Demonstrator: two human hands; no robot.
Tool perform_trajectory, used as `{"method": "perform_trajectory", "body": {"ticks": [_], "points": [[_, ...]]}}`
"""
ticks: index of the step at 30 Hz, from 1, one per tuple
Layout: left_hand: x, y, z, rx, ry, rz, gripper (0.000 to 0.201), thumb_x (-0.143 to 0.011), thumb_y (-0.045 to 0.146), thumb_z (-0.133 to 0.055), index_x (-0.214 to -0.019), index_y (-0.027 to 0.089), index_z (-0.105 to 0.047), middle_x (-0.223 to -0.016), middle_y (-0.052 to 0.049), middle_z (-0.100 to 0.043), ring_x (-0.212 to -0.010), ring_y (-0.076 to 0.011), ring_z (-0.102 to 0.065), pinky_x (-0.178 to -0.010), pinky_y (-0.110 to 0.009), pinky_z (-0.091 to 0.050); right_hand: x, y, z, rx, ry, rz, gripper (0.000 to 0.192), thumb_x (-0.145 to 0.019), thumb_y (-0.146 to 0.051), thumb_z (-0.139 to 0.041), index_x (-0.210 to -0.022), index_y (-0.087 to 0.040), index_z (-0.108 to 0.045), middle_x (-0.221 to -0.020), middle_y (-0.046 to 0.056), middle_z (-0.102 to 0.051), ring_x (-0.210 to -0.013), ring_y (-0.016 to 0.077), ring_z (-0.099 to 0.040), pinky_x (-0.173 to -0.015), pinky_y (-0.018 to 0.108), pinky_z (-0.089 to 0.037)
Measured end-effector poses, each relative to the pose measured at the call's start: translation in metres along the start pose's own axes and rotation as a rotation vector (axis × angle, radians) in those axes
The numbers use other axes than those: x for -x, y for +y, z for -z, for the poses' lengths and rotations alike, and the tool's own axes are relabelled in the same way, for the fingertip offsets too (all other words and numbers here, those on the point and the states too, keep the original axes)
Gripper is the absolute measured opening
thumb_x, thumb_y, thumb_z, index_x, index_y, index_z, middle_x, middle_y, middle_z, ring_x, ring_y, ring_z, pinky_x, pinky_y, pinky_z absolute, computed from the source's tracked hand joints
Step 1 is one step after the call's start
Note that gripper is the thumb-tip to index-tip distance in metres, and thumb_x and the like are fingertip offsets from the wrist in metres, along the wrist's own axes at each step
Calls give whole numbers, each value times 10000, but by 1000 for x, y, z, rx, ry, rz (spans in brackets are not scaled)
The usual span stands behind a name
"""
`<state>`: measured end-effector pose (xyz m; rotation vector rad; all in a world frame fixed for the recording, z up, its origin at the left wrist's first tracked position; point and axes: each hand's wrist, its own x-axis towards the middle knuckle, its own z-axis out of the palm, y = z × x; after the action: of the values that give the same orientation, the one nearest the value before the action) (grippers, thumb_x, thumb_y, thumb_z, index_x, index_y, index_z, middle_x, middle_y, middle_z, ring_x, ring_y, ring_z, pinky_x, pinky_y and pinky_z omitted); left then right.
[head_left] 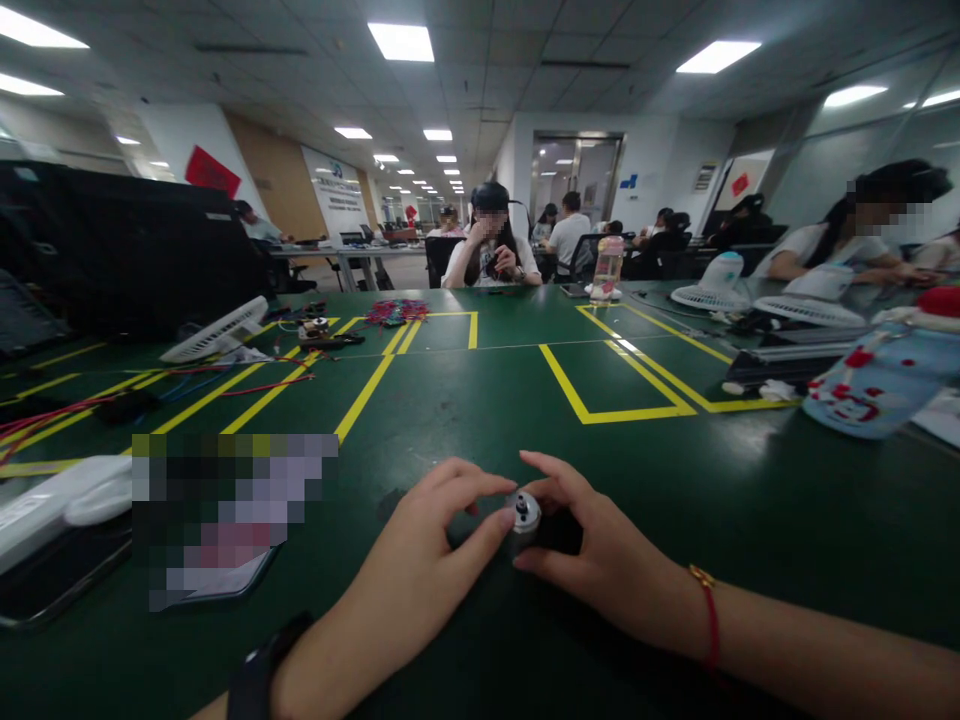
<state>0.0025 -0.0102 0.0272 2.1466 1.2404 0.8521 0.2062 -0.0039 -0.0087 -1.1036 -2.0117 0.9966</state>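
Observation:
A small cylindrical motor (523,512) with a silver end and a black body lies on the green table (465,400) near its front edge. My right hand (600,555) wraps around the black body from the right. My left hand (420,560) meets it from the left, with thumb and fingertips pinching at the silver end and its short shaft. A black band sits on my left wrist, a red string on my right.
Yellow tape boxes mark the table. A phone (45,590) and a white object (60,500) lie at front left, red wires (52,412) and a white fan (214,330) behind. A patterned bottle (877,385) lies at right. People sit across the table.

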Motion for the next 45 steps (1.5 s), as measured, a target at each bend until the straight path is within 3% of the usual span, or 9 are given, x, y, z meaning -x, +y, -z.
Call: {"method": "perform_trajectory", "body": {"ticks": [5, 15, 26, 30, 34, 37, 39, 43, 45], "points": [[-15, 11, -1, 85, 11, 15, 161, -882, 261, -575, -832, 251, -727, -916, -5, -635, -874, -165, -603, -790, -283, -458, -1, -3, 1, -64, -18, -12, 712, -721, -266, -696, -1329, -322, -330, -1122, -37, -607, -1007, 83, -581, -926, 261, -460], [-12, 5, 7, 55, 88, 81, 119, -841, 297, -630, -887, 269, -737, -909, -7, -628, -852, -184, -594, -731, -300, -449, 5, -4, 12, 92, 25, 29, 578, -748, -248, -642, -1283, -325, -435, -1184, -24, -572, -1035, 95, -561, -927, 267, -454], [0, -23, -11, -102, -99, 64, 234, -802, 312, -678, -1029, 354, -716, -1086, -7, -643, -1028, -236, -558, -904, -392, -423, 13, -2, 23, 298, 84, 21, 478, -787, -333, -597, -1250, -310, -482, -1189, 2, -570, -1053, 120, -560, -936, 284, -465], [19, -33, 14, 31, -58, 171, 252, -879, 333, -564, -1106, 335, -674, -1116, -5, -623, -1033, -207, -581, -919, -344, -435, 29, 24, 71, 472, 328, -94, 528, -782, -467, -583, -1264, -290, -459, -1182, 31, -575, -1024, 164, -587, -890, 319, -498], [34, -49, 29, 83, -8, 273, 247, -894, 362, -525, -1087, 321, -674, -1106, 0, -626, -1032, -212, -586, -861, -308, -466, 73, 78, 149, 693, 594, -350, 637, -717, -600, -580, -1259, -283, -474, -1121, 95, -595, -742, 196, -639, -628, 327, -532], [34, -50, 26, 88, 4, 283, 237, -885, 361, -531, -1057, 300, -683, -1078, -6, -636, -1006, -218, -595, -845, -315, -473, 108, 112, 199, 740, 600, -598, 623, -730, -634, -531, -1258, -313, -460, -1010, 109, -624, -570, 176, -604, -540, 330, -503], [32, -47, 22, 76, -6, 271, 235, -880, 355, -536, -1053, 289, -682, -1052, -10, -641, -966, -215, -606, -841, -328, -476, 118, 120, 213, 841, 641, -640, 689, -676, -662, -562, -1242, -280, -475, -992, 133, -628, -670, 240, -626, -579, 372, -499], [29, -39, 19, 41, -10, 260, 232, -885, 351, -522, -1038, 279, -681, -1018, -18, -647, -918, -213, -615, -823, -348, -486, 100, 89, 177, 1206, 766, -256, 826, -644, -633, -607, -1295, -150, -450, -1280, 197, -486, -1196, 377, -436, -961, 495, -357], [29, -37, 20, 20, -5, 258, 224, -889, 345, -515, -1010, 272, -688, -1000, -21, -650, -904, -213, -618, -816, -352, -489, 76, 59, 132, 1117, 589, -37, 615, -761, -537, -560, -1278, -213, -491, -1340, 128, -449, -1250, 302, -389, -1039, 465, -275]]}}
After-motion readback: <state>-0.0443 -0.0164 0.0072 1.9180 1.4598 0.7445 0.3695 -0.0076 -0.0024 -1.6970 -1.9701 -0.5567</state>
